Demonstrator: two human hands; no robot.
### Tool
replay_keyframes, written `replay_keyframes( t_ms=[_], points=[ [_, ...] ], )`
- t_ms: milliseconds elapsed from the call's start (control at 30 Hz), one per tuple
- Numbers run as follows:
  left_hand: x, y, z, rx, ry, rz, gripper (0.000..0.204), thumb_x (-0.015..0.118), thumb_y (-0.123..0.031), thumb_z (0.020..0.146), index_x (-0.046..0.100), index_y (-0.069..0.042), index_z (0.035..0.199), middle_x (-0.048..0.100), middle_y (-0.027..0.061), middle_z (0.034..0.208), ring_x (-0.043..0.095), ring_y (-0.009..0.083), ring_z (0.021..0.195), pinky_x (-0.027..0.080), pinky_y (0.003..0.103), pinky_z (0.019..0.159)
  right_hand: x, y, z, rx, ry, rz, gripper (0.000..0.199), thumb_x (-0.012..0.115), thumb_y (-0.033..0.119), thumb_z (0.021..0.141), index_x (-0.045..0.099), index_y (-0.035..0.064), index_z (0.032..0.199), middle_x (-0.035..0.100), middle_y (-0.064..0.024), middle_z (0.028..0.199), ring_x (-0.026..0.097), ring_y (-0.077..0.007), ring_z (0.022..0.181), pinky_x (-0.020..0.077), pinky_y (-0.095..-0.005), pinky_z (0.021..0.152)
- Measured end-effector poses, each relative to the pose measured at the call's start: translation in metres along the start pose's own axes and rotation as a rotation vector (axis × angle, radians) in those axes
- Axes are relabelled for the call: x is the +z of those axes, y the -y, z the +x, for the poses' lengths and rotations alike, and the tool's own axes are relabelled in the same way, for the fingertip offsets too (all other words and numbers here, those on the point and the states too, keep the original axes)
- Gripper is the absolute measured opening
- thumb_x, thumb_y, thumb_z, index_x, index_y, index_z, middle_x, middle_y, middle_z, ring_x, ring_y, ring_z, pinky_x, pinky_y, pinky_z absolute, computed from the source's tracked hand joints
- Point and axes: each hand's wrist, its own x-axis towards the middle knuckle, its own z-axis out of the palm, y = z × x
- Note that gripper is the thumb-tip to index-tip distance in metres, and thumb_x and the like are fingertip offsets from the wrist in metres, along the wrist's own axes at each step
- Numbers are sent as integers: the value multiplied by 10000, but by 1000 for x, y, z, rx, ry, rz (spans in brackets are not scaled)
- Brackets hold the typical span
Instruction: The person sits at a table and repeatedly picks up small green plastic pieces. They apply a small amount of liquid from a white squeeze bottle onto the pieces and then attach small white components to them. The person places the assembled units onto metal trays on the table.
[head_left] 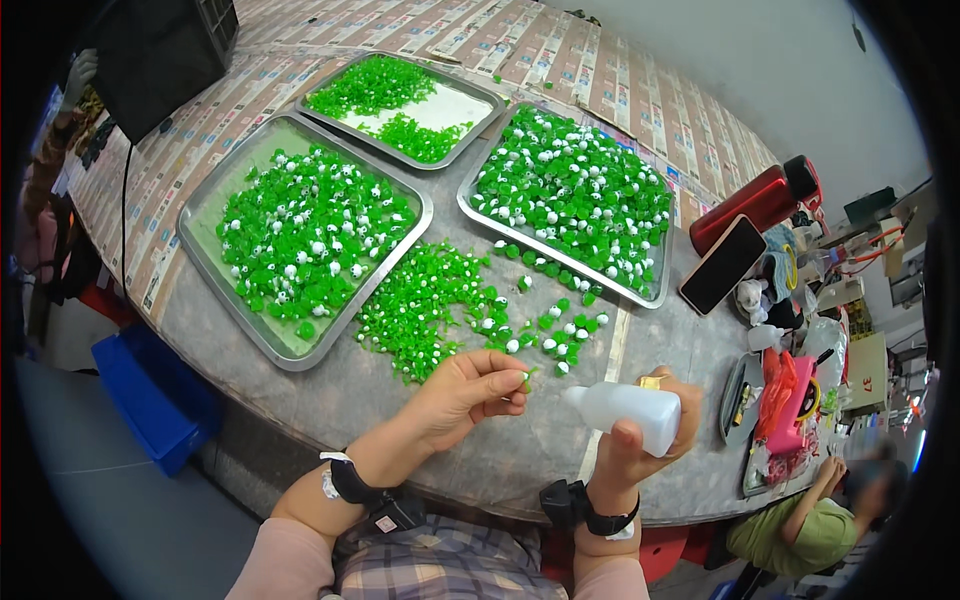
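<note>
Left hand: The left hand (465, 398) has its thumb and pointer finger pinched on a green bit (528, 378). It seems held by the fingertips because it is so small, and it sticks out so it can be reached.
Right hand: The right hand (650, 430) is curled around a white bottle (630, 412).
Bottle: Tipped on its side above the table (500, 470), its thin tip facing the green bit but apart from it, maybe for good aim.
Green pile: The pile (425, 310) lies loose just past the left hand, perhaps so bits are easy to grab.
White-ball bits: Some bits (562, 350) lie near the bottle tip.
Trays: The left tray (207, 215), back tray (440, 108) and right tray (650, 298) have raised rims, likely to stop rolling.
</note>
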Motion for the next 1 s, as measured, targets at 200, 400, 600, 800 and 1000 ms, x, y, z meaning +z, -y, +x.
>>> replay_keyframes(
  t_ms=[200,400,600,800,1000],
  points=[
    [0,-1,0,-10,1,7,133,564,-128,775,558,-39,873,583,43,767,571,106,679,492,242,649,0,1,1,-33,51,-34,483,714,415,582,467,37,756,454,-16,607,399,-124,512,323,-252,456],
    [1,-2,-1,-12,-8,28,130,567,-145,776,560,-45,859,585,38,762,570,101,672,489,237,642,2,-2,-2,-77,16,-60,494,707,423,588,470,28,766,436,-17,610,400,-140,520,322,-258,464],
    [0,-1,-1,-17,-11,31,128,567,-163,778,564,-51,839,587,38,758,569,99,665,487,236,637,1,1,2,-39,-46,-48,502,706,426,588,467,22,766,418,-21,616,401,-151,537,321,-260,480],
    [0,-1,-1,-15,-9,32,129,565,-160,779,565,-45,837,586,42,758,569,102,668,485,240,638,2,3,-1,21,-21,-136,529,632,494,615,450,20,763,402,-30,657,395,-144,574,342,-288,558],
    [5,3,-3,278,-59,291,111,572,-70,760,569,-11,854,580,38,766,551,95,706,452,217,661,-3,1,0,19,-72,36,478,682,441,604,458,37,726,440,-17,614,384,-127,511,315,-256,468]
  ],
)
